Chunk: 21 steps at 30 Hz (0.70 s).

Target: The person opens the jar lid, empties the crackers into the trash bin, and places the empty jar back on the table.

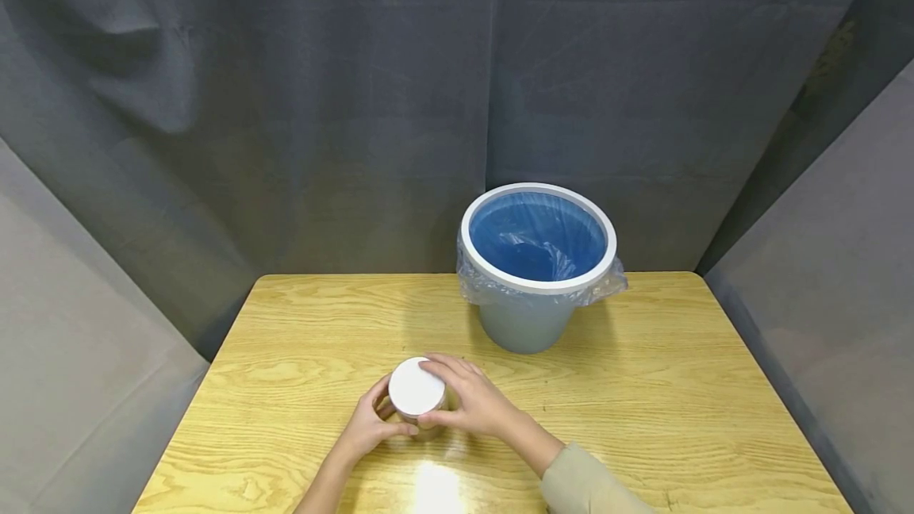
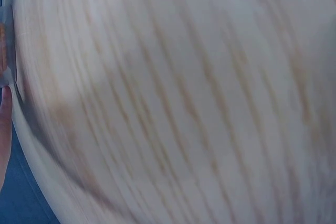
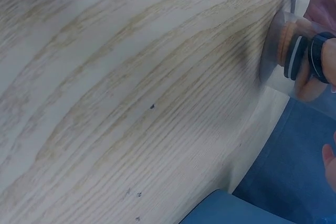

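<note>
In the head view, the lid (image 1: 414,387), left fingers (image 1: 381,389) and right fingers (image 1: 441,372) hide most of the jar (image 1: 429,432). In the right wrist view, the jar runs off the right edge, and the orange and dark rounds (image 3: 296,59) inside are too unclear to identify. The left wrist view is blurred, with only slivers of jar and fingers at its left edge. The head view's bottom edge cuts off the surface (image 1: 643,403) and sleeve (image 1: 589,482). The right wrist view's bottom edge crops the bin (image 3: 231,211).
</note>
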Each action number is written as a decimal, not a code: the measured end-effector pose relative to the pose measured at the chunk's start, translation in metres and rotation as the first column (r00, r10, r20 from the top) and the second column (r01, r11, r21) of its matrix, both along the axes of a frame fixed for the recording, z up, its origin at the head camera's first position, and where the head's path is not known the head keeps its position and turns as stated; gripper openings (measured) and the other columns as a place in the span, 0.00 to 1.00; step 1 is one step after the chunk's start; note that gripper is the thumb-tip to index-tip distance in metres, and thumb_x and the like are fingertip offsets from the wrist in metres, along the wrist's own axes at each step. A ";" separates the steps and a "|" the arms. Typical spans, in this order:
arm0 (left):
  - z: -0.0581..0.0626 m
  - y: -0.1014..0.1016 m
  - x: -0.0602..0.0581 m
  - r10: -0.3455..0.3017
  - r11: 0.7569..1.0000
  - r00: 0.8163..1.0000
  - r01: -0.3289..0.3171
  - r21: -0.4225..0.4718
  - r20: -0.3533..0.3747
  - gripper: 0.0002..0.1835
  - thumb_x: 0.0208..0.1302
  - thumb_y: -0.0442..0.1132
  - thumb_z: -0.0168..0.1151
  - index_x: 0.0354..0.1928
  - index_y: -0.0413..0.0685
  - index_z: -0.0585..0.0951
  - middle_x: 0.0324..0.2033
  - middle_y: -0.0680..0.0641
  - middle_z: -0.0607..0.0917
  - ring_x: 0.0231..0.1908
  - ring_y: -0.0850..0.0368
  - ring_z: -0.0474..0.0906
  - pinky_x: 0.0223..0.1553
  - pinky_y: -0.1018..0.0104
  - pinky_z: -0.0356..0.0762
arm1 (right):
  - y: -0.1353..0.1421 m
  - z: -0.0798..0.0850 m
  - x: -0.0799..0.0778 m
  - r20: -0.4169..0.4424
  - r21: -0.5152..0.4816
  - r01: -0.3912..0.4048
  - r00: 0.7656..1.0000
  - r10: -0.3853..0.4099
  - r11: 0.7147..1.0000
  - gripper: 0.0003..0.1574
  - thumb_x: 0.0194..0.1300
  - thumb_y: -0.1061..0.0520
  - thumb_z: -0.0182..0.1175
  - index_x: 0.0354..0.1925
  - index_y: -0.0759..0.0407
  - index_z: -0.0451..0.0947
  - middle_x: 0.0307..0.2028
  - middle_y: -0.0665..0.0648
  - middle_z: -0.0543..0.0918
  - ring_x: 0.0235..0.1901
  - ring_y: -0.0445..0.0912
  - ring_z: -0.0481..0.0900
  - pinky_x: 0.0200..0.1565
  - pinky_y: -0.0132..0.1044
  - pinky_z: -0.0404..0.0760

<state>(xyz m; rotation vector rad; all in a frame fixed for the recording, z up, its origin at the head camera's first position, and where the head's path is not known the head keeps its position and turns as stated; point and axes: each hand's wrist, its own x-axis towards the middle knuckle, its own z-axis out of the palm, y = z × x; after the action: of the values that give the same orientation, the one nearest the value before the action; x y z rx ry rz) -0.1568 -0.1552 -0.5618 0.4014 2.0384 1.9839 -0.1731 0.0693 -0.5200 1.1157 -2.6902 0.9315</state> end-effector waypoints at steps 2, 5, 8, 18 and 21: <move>0.000 0.000 0.000 -0.003 1.000 1.000 0.003 0.004 0.002 0.47 0.42 0.26 0.72 0.66 0.43 0.59 0.63 0.39 0.63 0.63 0.41 0.57 0.64 0.51 0.59 | 0.000 0.000 -0.001 0.005 -0.004 -0.007 1.000 0.007 1.000 0.47 0.52 0.31 0.59 0.65 0.48 0.61 0.64 0.54 0.64 0.62 0.52 0.63 0.61 0.56 0.65; 0.001 0.000 0.001 -0.002 1.000 1.000 0.002 0.005 0.009 0.47 0.42 0.26 0.72 0.66 0.43 0.59 0.63 0.39 0.63 0.63 0.40 0.57 0.64 0.51 0.59 | 0.001 -0.001 -0.001 0.011 -0.008 -0.015 1.000 0.015 1.000 0.47 0.52 0.31 0.59 0.65 0.48 0.60 0.64 0.54 0.64 0.62 0.51 0.63 0.61 0.56 0.64; 0.001 0.001 0.001 0.003 1.000 1.000 -0.003 0.003 0.015 0.47 0.41 0.26 0.72 0.66 0.43 0.59 0.63 0.39 0.63 0.63 0.40 0.58 0.64 0.52 0.59 | 0.001 -0.002 -0.002 0.014 -0.011 -0.025 1.000 0.025 1.000 0.47 0.52 0.31 0.59 0.65 0.48 0.60 0.64 0.53 0.63 0.62 0.51 0.62 0.61 0.57 0.64; 0.001 0.000 0.001 0.011 1.000 1.000 -0.011 -0.001 0.021 0.48 0.41 0.26 0.72 0.66 0.43 0.59 0.63 0.40 0.63 0.63 0.41 0.57 0.64 0.52 0.59 | 0.003 0.000 -0.006 0.003 0.011 -0.056 0.998 0.056 0.998 0.47 0.53 0.31 0.59 0.66 0.48 0.59 0.65 0.54 0.63 0.62 0.51 0.63 0.59 0.57 0.66; 0.001 0.000 0.001 0.008 1.000 1.000 -0.008 0.000 0.021 0.48 0.41 0.27 0.72 0.67 0.44 0.59 0.64 0.40 0.62 0.64 0.41 0.56 0.64 0.51 0.58 | 0.004 0.003 -0.007 0.020 0.020 -0.069 0.997 0.068 0.997 0.47 0.53 0.33 0.60 0.65 0.49 0.60 0.65 0.54 0.63 0.62 0.51 0.62 0.60 0.56 0.65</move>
<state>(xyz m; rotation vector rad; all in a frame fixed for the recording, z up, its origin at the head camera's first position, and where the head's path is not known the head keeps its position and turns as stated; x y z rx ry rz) -0.1559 -0.1552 -0.5606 0.3715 2.0303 1.9840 -0.1800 0.0728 -0.5166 1.2163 -2.6990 0.9309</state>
